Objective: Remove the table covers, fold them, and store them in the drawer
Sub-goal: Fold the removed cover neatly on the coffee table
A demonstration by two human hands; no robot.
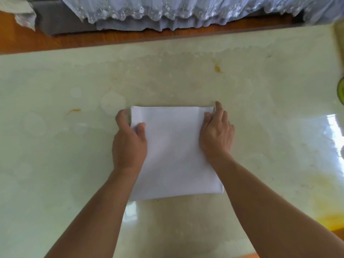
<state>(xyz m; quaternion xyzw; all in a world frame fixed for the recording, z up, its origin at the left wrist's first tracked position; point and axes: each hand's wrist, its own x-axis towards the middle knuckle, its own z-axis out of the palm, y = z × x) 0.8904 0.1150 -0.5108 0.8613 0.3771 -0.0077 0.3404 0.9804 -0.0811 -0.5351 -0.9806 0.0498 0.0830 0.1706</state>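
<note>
A white table cover point(175, 153), folded into a neat rectangle of several layers, lies flat on the glossy cream tabletop point(74, 164). My left hand point(129, 144) grips its left edge near the far corner, thumb on top and fingers curled around the side. On the right edge, my right hand point(216, 135) holds the cloth the same way, thumb on the fabric and fingers along the side near the far right corner. Both forearms reach in from the bottom of the view.
A wooden strip point(111, 39) runs along the table's far edge. Beyond it hangs a pale blue lace-trimmed cloth point(167, 10) over something grey point(61, 21). A green and yellow object point(341, 90) sits at the right edge. Orange stains mark the tabletop.
</note>
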